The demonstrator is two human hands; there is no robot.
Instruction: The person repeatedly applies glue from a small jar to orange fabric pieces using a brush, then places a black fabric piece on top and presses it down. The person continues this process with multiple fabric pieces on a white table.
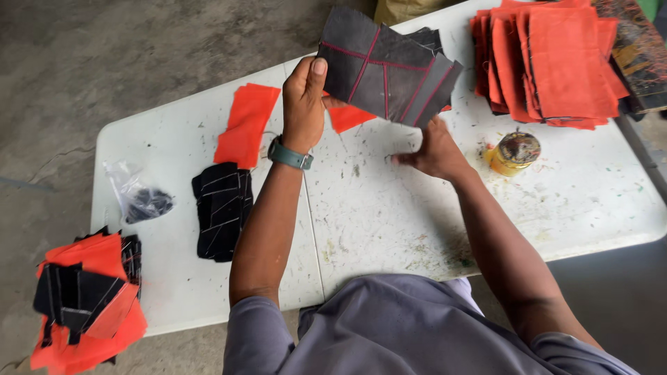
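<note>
- Holding up a dark panel, the person stood at the near edge of the white folding table [389,229], grey shirt at six o'clock in the head view.
- At eight o'clock, off the table's left end, a low heap of orange and black pieces [87,305] lay on the concrete floor; its count could not be told.
- One small black stitched stack [222,208] lay at nine o'clock from the left forearm, with one clear plastic bag [139,198] of dark bits further left.
- The left hand [303,104], with one green watch [290,155] on the wrist, pinched the left edge of the dark stitched panel [385,66], thumb on top, fingers closed behind it.
- The right hand [434,149] sat at five o'clock under the panel; its fingers pointed left, loosely curled, and whether they gripped the panel's lower edge could not be told.
- The panel, raised above the table at twelve o'clock, showed red seam lines; a second dark piece seemed to sit behind it.
- Judged from this, the step was checking or squaring a sewn piece; a next move would call for a firm two-handed grip and a free spot to lay it.
- Two loose orange pieces showed: one orange rectangle [246,125] at ten o'clock, one orange scrap [351,117] under the panel.
- One yellow tin [513,153] stood at three o'clock.
- One tall orange fabric stack [549,62] lay at one o'clock.
</note>
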